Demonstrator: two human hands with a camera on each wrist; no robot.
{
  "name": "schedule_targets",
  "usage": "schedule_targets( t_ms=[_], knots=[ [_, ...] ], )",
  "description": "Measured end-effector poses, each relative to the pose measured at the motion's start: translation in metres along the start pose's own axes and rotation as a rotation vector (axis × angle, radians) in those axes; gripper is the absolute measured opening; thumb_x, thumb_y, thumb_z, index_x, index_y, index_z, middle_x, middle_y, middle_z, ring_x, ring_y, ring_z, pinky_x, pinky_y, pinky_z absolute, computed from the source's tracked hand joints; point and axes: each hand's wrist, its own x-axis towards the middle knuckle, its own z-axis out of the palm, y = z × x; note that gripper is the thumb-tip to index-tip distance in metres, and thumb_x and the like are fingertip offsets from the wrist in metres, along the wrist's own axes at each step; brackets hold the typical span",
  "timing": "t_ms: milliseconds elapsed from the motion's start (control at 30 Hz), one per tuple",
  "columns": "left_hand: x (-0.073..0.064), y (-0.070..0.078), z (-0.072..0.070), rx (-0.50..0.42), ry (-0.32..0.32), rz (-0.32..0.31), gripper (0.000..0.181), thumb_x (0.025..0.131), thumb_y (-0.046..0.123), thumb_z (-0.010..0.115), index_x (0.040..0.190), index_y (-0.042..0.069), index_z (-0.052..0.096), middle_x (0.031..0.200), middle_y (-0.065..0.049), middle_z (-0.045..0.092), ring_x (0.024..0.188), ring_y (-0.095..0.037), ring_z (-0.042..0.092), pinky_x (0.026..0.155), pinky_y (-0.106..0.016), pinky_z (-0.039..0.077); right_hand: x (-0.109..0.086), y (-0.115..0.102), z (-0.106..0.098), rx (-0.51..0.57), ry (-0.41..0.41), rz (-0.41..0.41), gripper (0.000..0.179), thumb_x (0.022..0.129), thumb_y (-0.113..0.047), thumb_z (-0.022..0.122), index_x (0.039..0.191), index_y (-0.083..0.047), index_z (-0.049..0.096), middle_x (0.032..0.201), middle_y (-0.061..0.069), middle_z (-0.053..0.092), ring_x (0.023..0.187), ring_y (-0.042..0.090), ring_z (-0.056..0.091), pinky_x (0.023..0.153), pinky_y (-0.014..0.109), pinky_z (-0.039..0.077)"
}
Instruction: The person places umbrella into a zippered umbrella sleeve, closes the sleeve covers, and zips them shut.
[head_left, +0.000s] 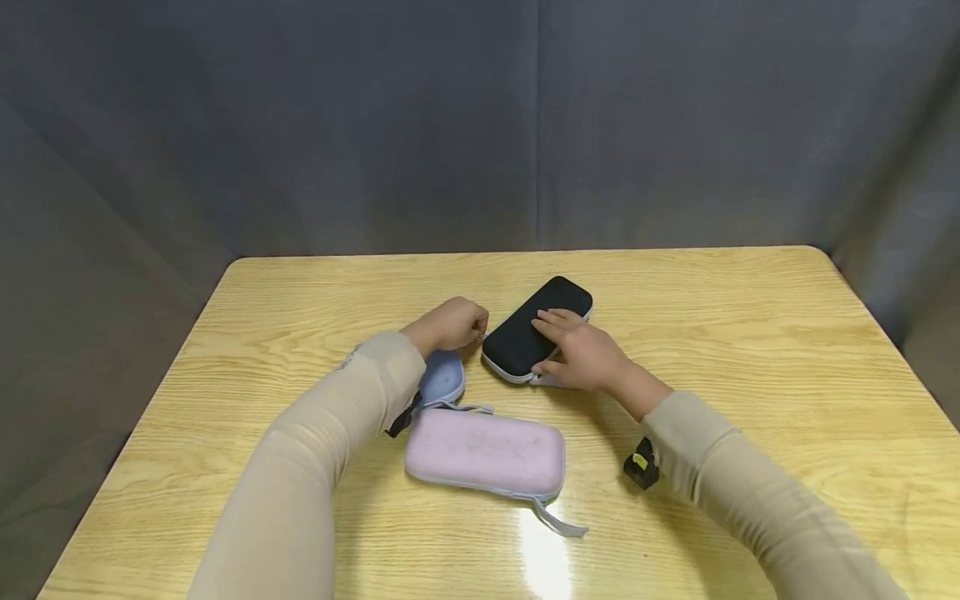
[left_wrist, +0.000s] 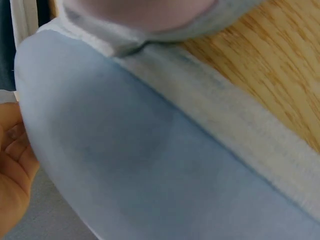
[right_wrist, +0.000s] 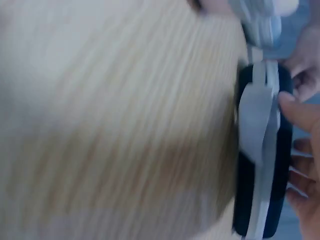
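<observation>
Three zipped cases lie mid-table. The black case [head_left: 536, 329] is farthest, and my right hand [head_left: 577, 354] rests on its top with straight fingers, thumb at its near edge by a grey strap [right_wrist: 252, 120]. My left hand [head_left: 450, 323] is curled into a fist at the black case's left corner and seems to pinch its zipper pull. A blue case [head_left: 441, 377] lies half hidden under my left wrist and fills the left wrist view [left_wrist: 150, 160]. The pink case [head_left: 486, 452] lies nearest me. The right wrist view is blurred and shows the black case [right_wrist: 250, 185] edge-on.
The wooden table [head_left: 750, 333] has rounded far corners and a dark grey curtain [head_left: 525, 125] behind and beside it. The pink case's grey strap [head_left: 558, 521] trails toward me. A small black and yellow device [head_left: 641, 465] sits under my right forearm.
</observation>
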Motion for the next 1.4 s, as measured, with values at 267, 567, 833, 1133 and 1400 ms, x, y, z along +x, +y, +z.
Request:
schedule_targets(
  t_ms=[267, 567, 833, 1133, 1400],
  knots=[
    [0.017, -0.019, 0.018, 0.008, 0.044, 0.059, 0.015, 0.080, 0.000, 0.052, 0.071, 0.010, 0.059, 0.069, -0.001, 0.056, 0.063, -0.015, 0.048, 0.059, -0.026, 0.041, 0.020, 0.018, -0.010, 0.047, -0.153, -0.003, 0.080, 0.070, -0.045, 0.066, 0.134, -0.008, 0.033, 0.139, 0.009, 0.025, 0.127, 0.027, 0.013, 0.098, 0.045, 0.020],
    [0.005, 0.002, 0.003, 0.015, 0.012, -0.013, 0.010, 0.083, 0.002, 0.052, 0.077, 0.003, 0.060, 0.075, -0.004, 0.058, 0.069, -0.016, 0.050, 0.065, -0.026, 0.042, 0.033, 0.027, -0.022, -0.040, -0.270, -0.017, 0.079, 0.070, -0.042, 0.068, 0.133, -0.010, 0.034, 0.136, 0.011, 0.030, 0.125, 0.030, 0.019, 0.096, 0.046, 0.022],
    [0.023, -0.017, 0.021, -0.004, 0.009, -0.005, 0.011, 0.085, 0.011, 0.052, 0.075, 0.010, 0.058, 0.071, -0.001, 0.055, 0.066, -0.014, 0.049, 0.062, -0.025, 0.042, 0.027, 0.028, -0.020, -0.065, -0.214, 0.002, 0.072, 0.068, -0.042, 0.069, 0.128, -0.013, 0.043, 0.127, 0.006, 0.040, 0.116, 0.027, 0.030, 0.088, 0.046, 0.033],
    [-0.001, 0.004, 0.004, 0.014, 0.021, -0.046, 0.013, 0.083, 0.005, 0.053, 0.071, 0.008, 0.055, 0.064, 0.001, 0.048, 0.061, -0.012, 0.043, 0.056, -0.022, 0.036, 0.023, 0.025, -0.017, -0.095, -0.137, 0.054, 0.070, 0.065, -0.040, 0.072, 0.123, -0.009, 0.048, 0.121, 0.010, 0.045, 0.102, 0.028, 0.036, 0.083, 0.041, 0.036],
    [0.003, -0.004, 0.012, 0.000, 0.018, -0.034, 0.013, 0.084, 0.005, 0.051, 0.073, 0.007, 0.056, 0.066, -0.003, 0.052, 0.062, -0.016, 0.047, 0.058, -0.028, 0.040, 0.022, 0.024, -0.017, -0.082, -0.174, 0.068, 0.067, 0.069, -0.033, 0.071, 0.125, -0.007, 0.045, 0.124, 0.014, 0.042, 0.111, 0.034, 0.036, 0.088, 0.047, 0.032]
  ],
)
